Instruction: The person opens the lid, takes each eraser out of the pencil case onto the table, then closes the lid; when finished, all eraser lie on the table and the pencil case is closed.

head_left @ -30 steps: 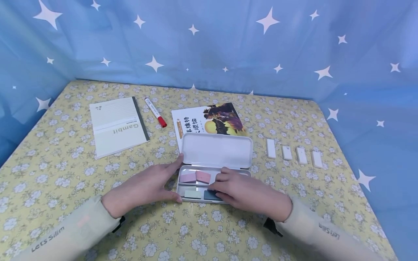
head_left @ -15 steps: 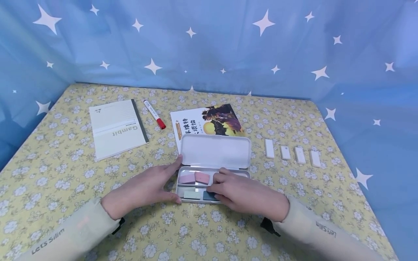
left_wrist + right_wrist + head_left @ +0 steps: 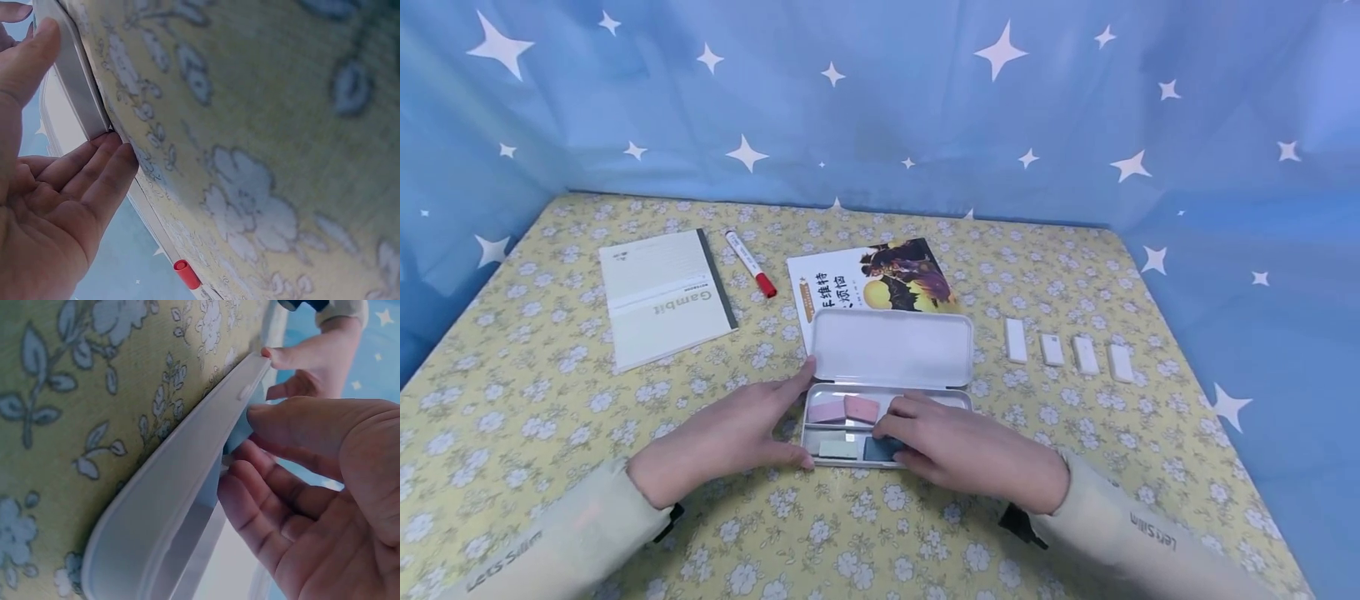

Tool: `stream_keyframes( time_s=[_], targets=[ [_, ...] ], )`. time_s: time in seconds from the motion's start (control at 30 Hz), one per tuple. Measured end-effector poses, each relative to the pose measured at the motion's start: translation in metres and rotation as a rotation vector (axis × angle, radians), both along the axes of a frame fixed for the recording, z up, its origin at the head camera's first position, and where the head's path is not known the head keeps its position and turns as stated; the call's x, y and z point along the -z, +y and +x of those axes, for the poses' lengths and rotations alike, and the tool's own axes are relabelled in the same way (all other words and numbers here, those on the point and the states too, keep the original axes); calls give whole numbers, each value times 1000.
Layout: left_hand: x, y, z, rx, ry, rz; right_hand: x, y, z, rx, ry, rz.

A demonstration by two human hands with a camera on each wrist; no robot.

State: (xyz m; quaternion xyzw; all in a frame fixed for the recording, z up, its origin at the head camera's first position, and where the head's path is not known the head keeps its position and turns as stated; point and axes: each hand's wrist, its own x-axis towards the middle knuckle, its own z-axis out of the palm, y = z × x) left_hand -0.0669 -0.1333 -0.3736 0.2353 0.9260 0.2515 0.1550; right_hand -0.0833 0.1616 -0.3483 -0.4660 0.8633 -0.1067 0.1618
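Centrally, the right hand [image 3: 962,447] pinches a dark blue block [image 3: 878,449] between thumb and fingers. The block lies at the left of those fingertips, in the near compartment of the white case [image 3: 156,494]; its long axis runs sideways, pointing toward the left hand [image 3: 722,440]. Its right end is hidden by the fingers, and whether it rests on the compartment floor cannot be told. Of the two hands, the right is plainly the nearer. The left hand, thumb and fingers spread apart, touches the left end of the case. Between the left hand and the blue block sits a pale green block [image 3: 838,449]; just beyond, in the far compartment, lie a purple block [image 3: 827,412] and a pink block [image 3: 861,408].

Legible writing: "Gambit" and "NOTEBOOK" on the notebook [image 3: 666,302], ahead and left of the left hand; "维特" and "烦恼" on the book [image 3: 910,275], ahead of both hands and partly covered by the raised lid [image 3: 892,347]; "Let's Silim" on the left sleeve [image 3: 561,529] and right sleeve [image 3: 1120,521]. Print on the red-capped marker [image 3: 747,257], ahead of the left hand, is too small to read.
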Motion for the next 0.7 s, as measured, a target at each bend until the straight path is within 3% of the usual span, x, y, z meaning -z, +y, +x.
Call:
stream_keyframes(
  time_s=[0.4, 0.7],
  targets=[
    [0, -1, 1, 6, 19, 23, 0, 2, 5, 45, -56, -29],
    [0, -1, 1, 9, 18, 12, 2, 6, 9, -5, -9, -62]
  ],
)
